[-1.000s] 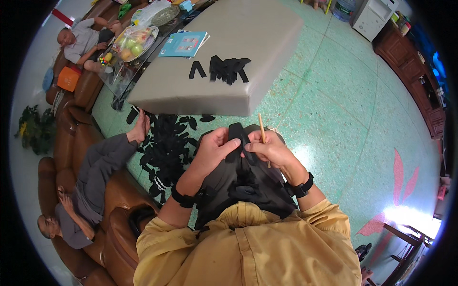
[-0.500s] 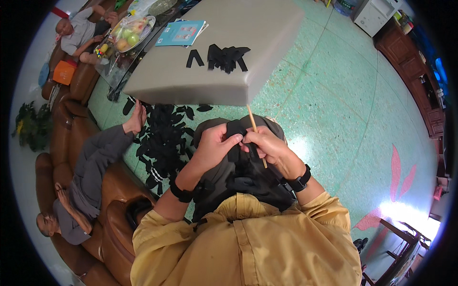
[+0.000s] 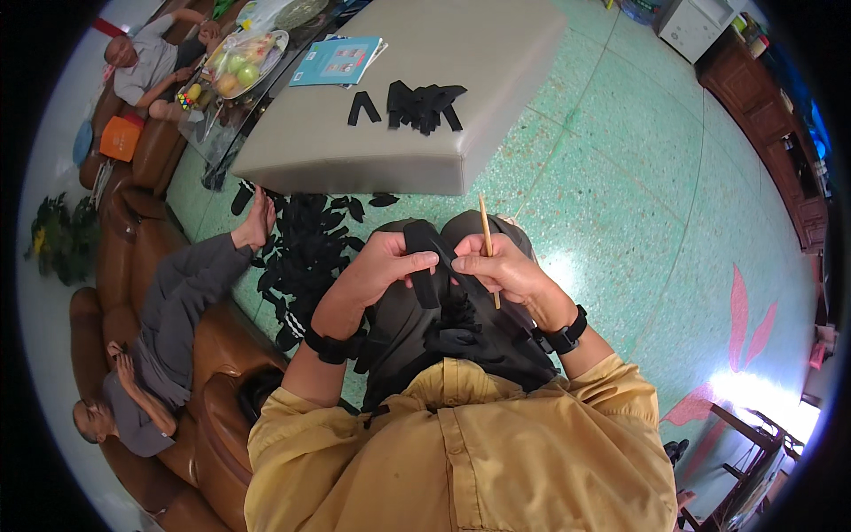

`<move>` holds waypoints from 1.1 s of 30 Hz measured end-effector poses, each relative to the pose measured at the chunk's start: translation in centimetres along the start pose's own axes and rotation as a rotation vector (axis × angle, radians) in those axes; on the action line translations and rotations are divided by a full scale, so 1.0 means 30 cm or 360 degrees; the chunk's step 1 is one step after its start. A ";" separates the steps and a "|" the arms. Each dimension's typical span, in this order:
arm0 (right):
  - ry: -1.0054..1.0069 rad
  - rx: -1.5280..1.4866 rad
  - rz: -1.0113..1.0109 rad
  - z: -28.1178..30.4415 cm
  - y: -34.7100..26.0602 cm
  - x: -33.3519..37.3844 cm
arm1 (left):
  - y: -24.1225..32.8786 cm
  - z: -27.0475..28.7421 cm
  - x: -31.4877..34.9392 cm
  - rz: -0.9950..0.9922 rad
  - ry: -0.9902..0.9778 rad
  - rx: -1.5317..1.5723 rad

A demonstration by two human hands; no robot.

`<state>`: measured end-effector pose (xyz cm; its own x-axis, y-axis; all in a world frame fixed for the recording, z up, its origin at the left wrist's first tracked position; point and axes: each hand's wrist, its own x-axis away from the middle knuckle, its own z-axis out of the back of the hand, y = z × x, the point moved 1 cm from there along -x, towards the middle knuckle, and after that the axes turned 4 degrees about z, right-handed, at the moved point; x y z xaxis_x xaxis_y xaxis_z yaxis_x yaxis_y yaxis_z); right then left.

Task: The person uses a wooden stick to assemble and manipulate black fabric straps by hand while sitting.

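Observation:
Above my lap, my left hand pinches a folded black fabric strip between thumb and fingers. My right hand grips a thin wooden stick, which stands nearly upright, and its thumb and finger also pinch the strip's other side. The strip bends over in an arch between the two hands. Beneath them, more black cloth pieces lie on my lap. On the grey padded ottoman ahead rests a pile of similar folded black strips, with one lone strip to its left.
Many black pieces are heaped on the green floor to my left. A blue book lies on the ottoman. Two people sit on the brown sofa, one with a bare foot near the heap. A fruit plate stands at far left.
My hands have drawn slightly apart, and the black strip now shows as a clear arch between them. The stick has moved a little right and stands more upright.

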<state>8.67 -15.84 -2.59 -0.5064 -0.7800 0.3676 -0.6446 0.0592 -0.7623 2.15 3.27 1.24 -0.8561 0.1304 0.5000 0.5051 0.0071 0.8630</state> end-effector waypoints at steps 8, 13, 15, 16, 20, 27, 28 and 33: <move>0.0087 0.0016 0.0088 -0.034 0.014 0.030 | -0.077 -0.095 -0.009 -0.0259 0.0308 0.0367; 0.0245 0.0436 0.0594 -0.040 0.006 0.037 | -0.092 -0.115 -0.006 -0.0312 0.0558 0.0072; 0.0203 0.0403 0.0640 -0.028 0.012 0.025 | -0.079 -0.127 -0.007 -0.0431 0.0475 0.0238; 0.0163 0.0374 0.0553 -0.025 0.014 0.025 | -0.077 -0.126 -0.006 -0.0433 0.0476 0.0240; 0.0238 0.0650 0.0417 -0.047 0.014 0.021 | -0.086 -0.125 0.000 -0.0409 0.0571 0.0145; 0.0217 0.0747 0.0304 -0.048 0.008 0.002 | -0.110 -0.129 -0.021 -0.0112 0.0684 0.0704; 0.0192 0.0807 0.0261 -0.047 -0.005 0.002 | -0.107 -0.123 -0.018 -0.0112 0.0686 0.0706; 0.0103 0.0714 0.0246 -0.014 0.013 -0.016 | -0.103 -0.114 0.000 -0.0243 0.0249 0.0398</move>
<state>8.44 -15.18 -2.84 -0.6204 -0.7421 0.2536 -0.2554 -0.1146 -0.9600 0.22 -0.13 -1.18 -0.9206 -0.0444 0.3879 0.3642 0.2608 0.8941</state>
